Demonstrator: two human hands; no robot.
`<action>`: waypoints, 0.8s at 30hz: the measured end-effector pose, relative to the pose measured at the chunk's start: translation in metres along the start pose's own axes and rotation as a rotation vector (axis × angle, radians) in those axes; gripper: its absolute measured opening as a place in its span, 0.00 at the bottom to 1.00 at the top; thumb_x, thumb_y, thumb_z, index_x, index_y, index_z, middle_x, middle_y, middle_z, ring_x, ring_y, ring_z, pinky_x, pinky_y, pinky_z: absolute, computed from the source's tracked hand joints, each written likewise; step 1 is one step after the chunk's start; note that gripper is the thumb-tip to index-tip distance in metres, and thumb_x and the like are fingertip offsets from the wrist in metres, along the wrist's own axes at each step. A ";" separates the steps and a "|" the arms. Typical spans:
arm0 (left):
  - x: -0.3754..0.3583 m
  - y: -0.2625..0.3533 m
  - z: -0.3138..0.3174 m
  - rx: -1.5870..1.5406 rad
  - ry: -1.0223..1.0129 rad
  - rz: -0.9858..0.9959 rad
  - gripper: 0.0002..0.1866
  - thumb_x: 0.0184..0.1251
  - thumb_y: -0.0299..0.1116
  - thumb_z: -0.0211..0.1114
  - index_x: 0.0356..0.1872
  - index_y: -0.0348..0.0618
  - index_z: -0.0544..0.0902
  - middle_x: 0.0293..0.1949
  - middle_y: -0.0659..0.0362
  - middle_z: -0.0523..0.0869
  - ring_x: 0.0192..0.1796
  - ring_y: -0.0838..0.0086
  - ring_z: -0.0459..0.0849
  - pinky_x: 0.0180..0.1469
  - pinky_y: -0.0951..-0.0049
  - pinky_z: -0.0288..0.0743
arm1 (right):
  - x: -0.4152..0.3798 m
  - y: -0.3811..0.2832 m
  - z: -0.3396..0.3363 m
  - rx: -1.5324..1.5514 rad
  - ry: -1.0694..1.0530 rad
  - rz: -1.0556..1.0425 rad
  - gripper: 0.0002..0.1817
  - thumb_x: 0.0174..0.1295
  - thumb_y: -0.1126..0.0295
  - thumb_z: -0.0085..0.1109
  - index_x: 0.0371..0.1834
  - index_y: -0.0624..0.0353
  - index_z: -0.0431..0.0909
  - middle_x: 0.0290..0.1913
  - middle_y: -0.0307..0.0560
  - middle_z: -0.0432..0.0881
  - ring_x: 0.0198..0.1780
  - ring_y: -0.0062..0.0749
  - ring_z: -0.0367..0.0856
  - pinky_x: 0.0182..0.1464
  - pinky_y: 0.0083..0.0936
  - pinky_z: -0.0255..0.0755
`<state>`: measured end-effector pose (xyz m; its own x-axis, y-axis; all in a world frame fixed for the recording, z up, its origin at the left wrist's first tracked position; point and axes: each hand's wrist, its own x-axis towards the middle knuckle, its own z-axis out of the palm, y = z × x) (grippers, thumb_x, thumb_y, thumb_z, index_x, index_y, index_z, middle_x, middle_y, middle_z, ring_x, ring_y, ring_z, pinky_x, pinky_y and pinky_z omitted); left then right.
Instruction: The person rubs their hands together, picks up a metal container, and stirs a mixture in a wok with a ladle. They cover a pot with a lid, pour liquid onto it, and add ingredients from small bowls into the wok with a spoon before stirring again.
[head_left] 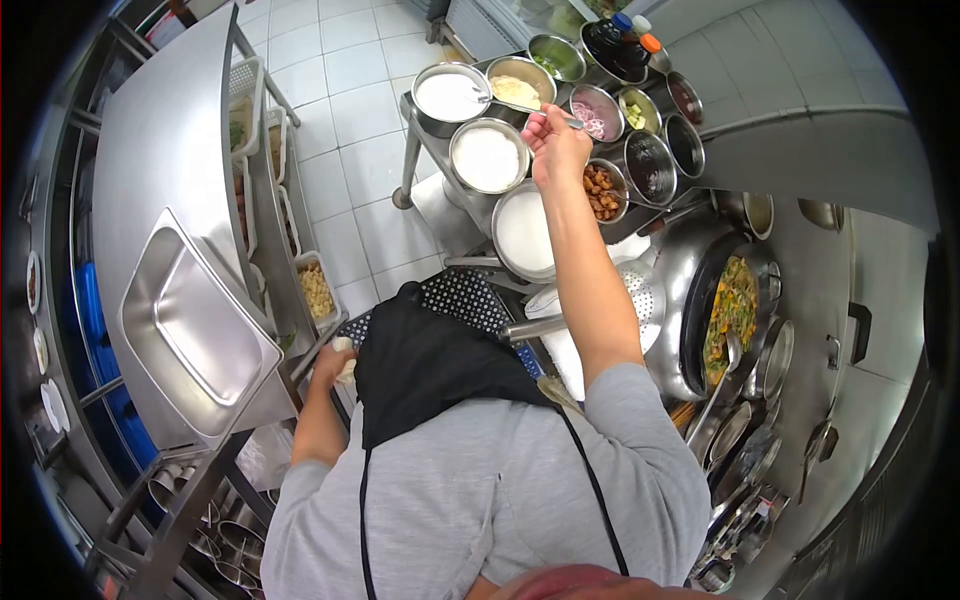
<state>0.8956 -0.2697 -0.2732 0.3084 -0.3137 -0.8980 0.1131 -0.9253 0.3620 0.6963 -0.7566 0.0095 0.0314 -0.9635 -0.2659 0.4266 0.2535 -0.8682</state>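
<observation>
My right hand [558,145] is closed on the handle of a metal spoon [510,104], whose far end reaches over a steel pot of white powder [450,95]. Beside the hand stand a bowl of pale yellow paste [515,85] and a bowl of sliced pink onion [592,113]. A second pot of white powder [488,156] is just left of the wrist. Down at the left, my left hand [333,362] is wrapped round a pale cloth [346,358] near the counter edge.
A wok of cooked vegetables [733,315] with a ladle [712,395] sits at the right, beside a perforated strainer [640,298]. An empty steel pan [195,325] rests on the left counter [165,130]. Bottles [632,50] stand at the upper right.
</observation>
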 end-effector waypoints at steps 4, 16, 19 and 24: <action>-0.014 0.010 0.007 0.019 -0.001 -0.032 0.21 0.47 0.39 0.73 0.43 0.38 0.86 0.33 0.52 0.88 0.31 0.62 0.88 0.25 0.56 0.82 | -0.010 -0.023 -0.025 0.210 0.009 0.119 0.08 0.69 0.69 0.59 0.42 0.63 0.79 0.32 0.46 0.81 0.30 0.27 0.81 0.33 0.24 0.81; 0.061 0.004 0.033 0.386 -0.158 0.260 0.20 0.57 0.42 0.66 0.47 0.41 0.83 0.35 0.57 0.86 0.31 0.63 0.84 0.29 0.61 0.75 | -0.130 -0.278 -0.297 0.196 0.238 -0.492 0.08 0.70 0.71 0.55 0.38 0.66 0.78 0.26 0.49 0.82 0.20 0.29 0.79 0.24 0.27 0.80; -0.020 0.056 0.079 0.408 -0.133 0.252 0.17 0.56 0.41 0.66 0.43 0.41 0.83 0.31 0.57 0.84 0.27 0.64 0.83 0.26 0.63 0.74 | -0.144 -0.339 -0.389 0.031 0.372 -0.766 0.10 0.73 0.71 0.51 0.43 0.70 0.75 0.31 0.51 0.80 0.28 0.31 0.79 0.28 0.25 0.78; -0.122 0.101 0.139 0.323 -0.142 0.283 0.13 0.54 0.38 0.67 0.35 0.40 0.82 0.25 0.58 0.82 0.22 0.66 0.81 0.22 0.67 0.73 | -0.123 -0.395 -0.517 0.216 0.603 -0.910 0.04 0.67 0.77 0.52 0.36 0.63 0.76 0.23 0.45 0.76 0.19 0.30 0.73 0.19 0.25 0.70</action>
<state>0.7385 -0.3541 -0.1618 0.1492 -0.5689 -0.8088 -0.2648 -0.8110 0.5216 0.0570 -0.6936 0.1684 -0.7926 -0.5681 0.2216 0.2178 -0.6031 -0.7674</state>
